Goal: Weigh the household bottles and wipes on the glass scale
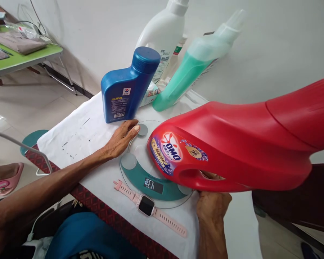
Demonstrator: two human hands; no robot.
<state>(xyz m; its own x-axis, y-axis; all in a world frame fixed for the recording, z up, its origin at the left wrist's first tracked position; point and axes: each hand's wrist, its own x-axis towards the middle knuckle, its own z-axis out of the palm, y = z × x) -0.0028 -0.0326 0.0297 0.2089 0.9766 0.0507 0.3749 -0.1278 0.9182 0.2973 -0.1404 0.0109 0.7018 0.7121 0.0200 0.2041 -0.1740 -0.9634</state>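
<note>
While gripping the red OMO bottle (232, 140) by its handle with the right hand (214, 205), also touching the rim of the round glass scale (136, 178) with the left hand (121, 140), as seen in the head view. On the right, closed around the handle, with a bit of skin showing through the opening. On the left, loosely part-open, lifting nothing, with the thumb by a grey pad (143, 130) and fingers near the foot of the blue bottle (125, 90). Over the scale, with base toward the middle and cap toward the right edge, the red OMO bottle; cannot tell if resting on the glass or lifted just above it. On the scale's green band, lit digits in a dark display (158, 187). Just beside the near edge, lying on the white cloth (75, 122), a pink watch (146, 205) with straps stretched out. Behind the scale, near the blue bottle, a white bottle (162, 32), a green bottle (182, 81) and a small packet (151, 92). Off to the left, a green table (16, 64).
</note>
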